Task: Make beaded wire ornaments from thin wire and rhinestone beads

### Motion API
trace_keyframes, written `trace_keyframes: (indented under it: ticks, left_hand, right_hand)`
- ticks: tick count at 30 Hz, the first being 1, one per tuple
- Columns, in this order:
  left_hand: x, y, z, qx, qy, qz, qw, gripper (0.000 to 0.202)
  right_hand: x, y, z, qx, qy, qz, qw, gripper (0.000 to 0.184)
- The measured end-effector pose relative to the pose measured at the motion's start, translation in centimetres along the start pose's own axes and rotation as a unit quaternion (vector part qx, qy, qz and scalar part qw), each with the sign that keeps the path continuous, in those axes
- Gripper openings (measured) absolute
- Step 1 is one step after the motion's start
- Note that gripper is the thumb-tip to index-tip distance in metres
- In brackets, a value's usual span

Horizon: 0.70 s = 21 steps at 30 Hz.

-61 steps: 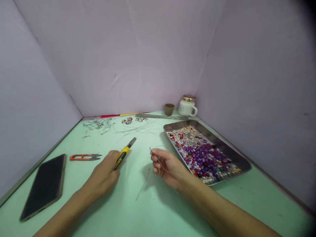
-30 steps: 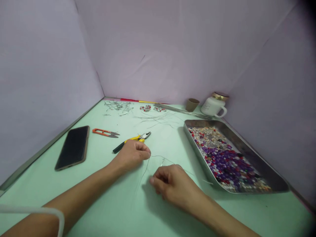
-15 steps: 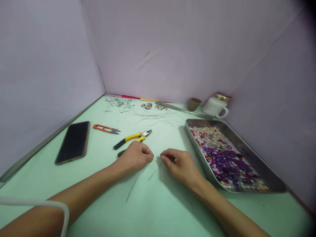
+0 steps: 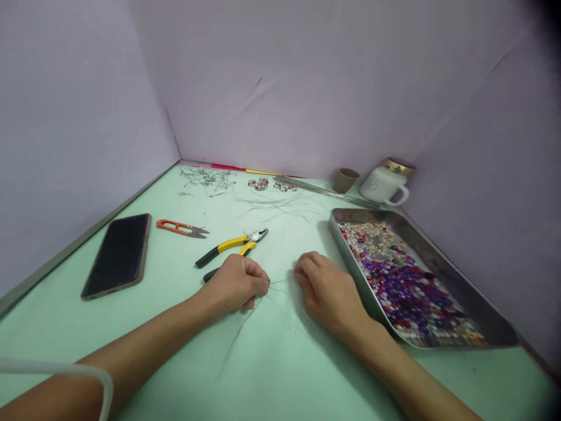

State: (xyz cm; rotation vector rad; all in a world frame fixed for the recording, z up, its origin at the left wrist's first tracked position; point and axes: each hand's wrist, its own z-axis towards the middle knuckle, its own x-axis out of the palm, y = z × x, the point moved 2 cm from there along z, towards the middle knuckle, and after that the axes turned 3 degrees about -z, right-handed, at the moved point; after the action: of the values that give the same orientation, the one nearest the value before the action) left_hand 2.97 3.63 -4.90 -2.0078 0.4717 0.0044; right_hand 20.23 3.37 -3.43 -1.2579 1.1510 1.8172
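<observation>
In the head view, my left hand [image 4: 243, 283] is closed in a pinch on a thin wire [image 4: 246, 320]. One end of the wire trails down over the green tabletop; another stretch runs from my left fingertips toward my right hand [image 4: 326, 289]. The fingers of my right hand are curled together at that stretch, knuckles up, and hide the wire's end. Yellow-and-black pliers [image 4: 228, 245] lie just behind my left hand, which covers part of one handle. To the right of my right hand stands a metal tray [image 4: 363, 292] of mixed beads [image 4: 407, 292].
A phone [image 4: 117, 254] and orange thread snips [image 4: 182, 228] lie at the left. Along the back are a heap of wire scraps [image 4: 208, 180], beaded pieces [image 4: 258, 184], loose wires [image 4: 274, 204], a brown cup [image 4: 345, 180] and a white lidded mug [image 4: 381, 184]. A white cable [image 4: 56, 368] crosses my left forearm.
My right hand has turned knuckles up and shifted slightly right, away from my left hand. A wire stretch now spans the gap between them. The camera view has shifted slightly.
</observation>
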Motion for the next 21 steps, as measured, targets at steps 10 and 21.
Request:
trace_keyframes:
  ticks: [10,21]
  left_hand:
    - [0.9,-0.7,-0.4,-0.008,-0.021,0.010,1.000,0.007]
    - [1.5,-0.8,-0.4,-0.006,0.039,-0.058,0.998,0.010]
  right_hand:
    - [2.0,1.5,-0.8,0.068,0.030,0.268,0.960,0.009]
    - [2.9,0.8,-0.4,0.178,0.060,0.449,0.873,0.008]
